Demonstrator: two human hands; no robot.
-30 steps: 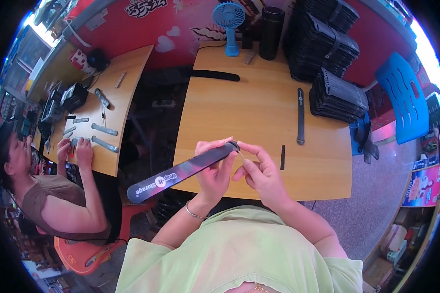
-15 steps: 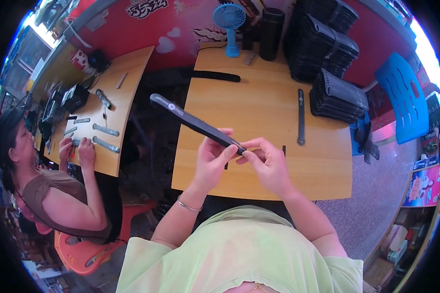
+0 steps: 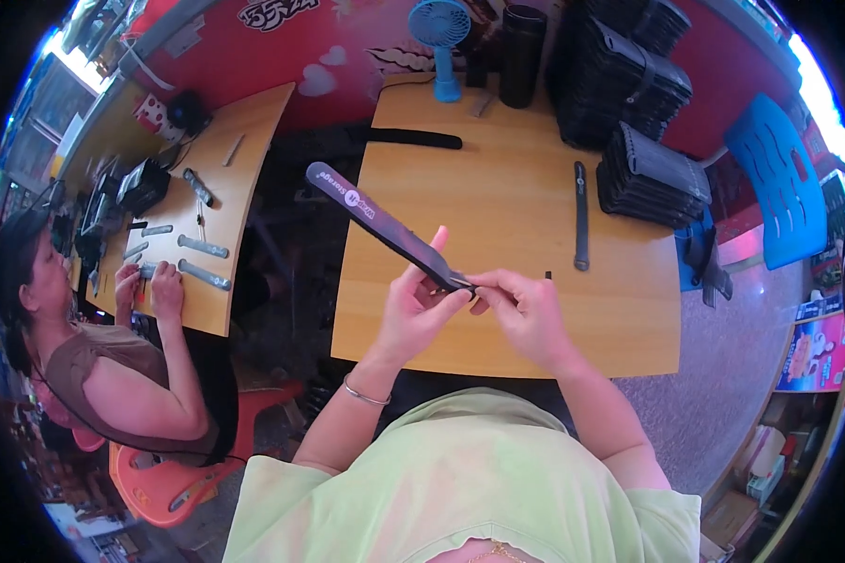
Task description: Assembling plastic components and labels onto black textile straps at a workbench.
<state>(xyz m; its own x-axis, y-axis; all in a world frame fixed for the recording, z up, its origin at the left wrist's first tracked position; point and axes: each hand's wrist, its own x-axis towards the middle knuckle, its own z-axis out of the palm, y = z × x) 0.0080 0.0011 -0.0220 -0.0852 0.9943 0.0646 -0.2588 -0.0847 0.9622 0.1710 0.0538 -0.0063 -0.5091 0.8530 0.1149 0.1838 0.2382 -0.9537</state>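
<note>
A long dark grey strap (image 3: 376, 218) with a rounded tip and pale print slants up and leftward above the table. My left hand (image 3: 411, 314) grips its lower end between thumb and fingers, its index finger sticking up behind the strap. At that same end my right hand (image 3: 532, 317) is closed in a pinch, thumb and fingertips on the strap's tip beside a small light-coloured detail too small to make out. A second dark strap (image 3: 581, 216) lies lengthwise at the table's right, and a black strap (image 3: 413, 138) lies across its far left edge.
The wooden table (image 3: 498, 206) carries a blue fan (image 3: 439, 28), a black cylinder (image 3: 521, 56) and stacks of bundled black straps (image 3: 652, 174). A blue chair (image 3: 775, 174) stands right. At left, a co-worker (image 3: 127, 375) handles straps at another table (image 3: 244, 141).
The strap has turned so its printed face shows more, and its tip has shifted slightly right. My left index finger has lifted, and my right hand has moved slightly right and down.
</note>
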